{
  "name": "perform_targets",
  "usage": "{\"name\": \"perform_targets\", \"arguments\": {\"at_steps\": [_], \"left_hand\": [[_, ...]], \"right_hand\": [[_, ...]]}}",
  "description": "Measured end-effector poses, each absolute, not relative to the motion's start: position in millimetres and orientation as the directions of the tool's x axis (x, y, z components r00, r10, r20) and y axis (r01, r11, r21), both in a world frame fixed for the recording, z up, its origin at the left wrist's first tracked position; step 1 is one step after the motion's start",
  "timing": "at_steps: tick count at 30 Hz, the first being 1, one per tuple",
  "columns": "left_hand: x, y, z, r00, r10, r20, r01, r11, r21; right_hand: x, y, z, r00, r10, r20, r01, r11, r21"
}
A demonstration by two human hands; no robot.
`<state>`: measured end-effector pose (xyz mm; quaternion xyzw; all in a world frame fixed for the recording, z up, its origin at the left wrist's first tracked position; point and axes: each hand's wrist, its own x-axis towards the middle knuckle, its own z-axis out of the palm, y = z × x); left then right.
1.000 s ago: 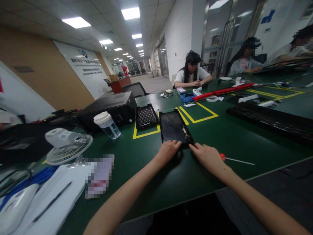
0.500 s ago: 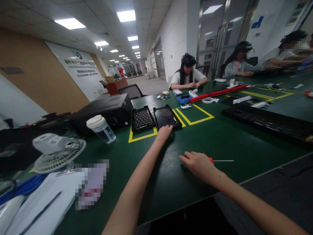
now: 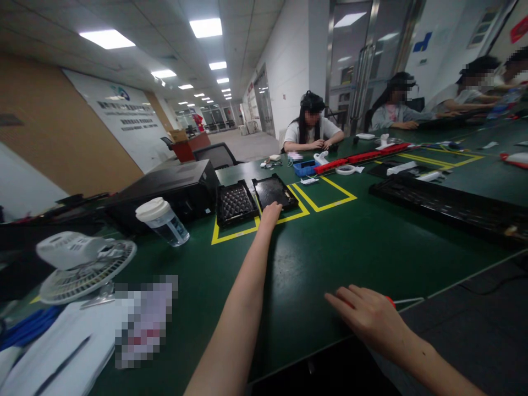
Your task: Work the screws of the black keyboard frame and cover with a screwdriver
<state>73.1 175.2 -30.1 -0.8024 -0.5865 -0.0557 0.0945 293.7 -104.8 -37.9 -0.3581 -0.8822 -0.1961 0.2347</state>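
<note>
My left hand [image 3: 271,212] reaches far forward to the near edge of a shallow black plastic case [image 3: 274,190], its fingers closed at that edge. How the fingertips sit there is partly hidden. Close on the left lies a second black case [image 3: 236,203] with a bumpy, quilted-looking inside. Over the table's near edge, my right hand [image 3: 365,309] is closed round a screwdriver [image 3: 406,301]. The red handle is mostly covered by the hand, and the thin metal shaft points to the right.
Yellow tape [image 3: 336,208] marks boxes on the green table. A lidded cup [image 3: 163,220], a white fan [image 3: 86,264] and papers [image 3: 61,346] lie left. A long black housing [image 3: 445,212] lies right. Behind are a tape roll [image 3: 348,170], a red strip [image 3: 367,157] and a seated person [image 3: 313,124].
My left hand has pushed the black case a little away, farther inside the yellow tape. My right hand has moved right and nearer to me with the screwdriver.
</note>
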Motion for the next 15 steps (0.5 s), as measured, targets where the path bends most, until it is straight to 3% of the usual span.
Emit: {"name": "perform_targets", "arguments": {"at_steps": [7,11,15], "left_hand": [[60.9,192.6,-42.3,0.284,0.935,0.212,0.959,-0.276,-0.067],[54.9,194.1,-50.4,0.274,0.938,0.21,0.962,-0.265,-0.071],[53.7,193.3,-50.3,0.297,0.94,0.167,0.955,-0.288,-0.077]], "right_hand": [[332.3,-114.0,-39.1,-0.606,0.558,0.567,0.771,0.586,0.249],[365.4,-110.6,-44.2,-0.576,0.632,0.519,0.81,0.526,0.258],[400.3,-105.0,-36.3,-0.439,0.721,0.536,0.898,0.337,0.282]]}}
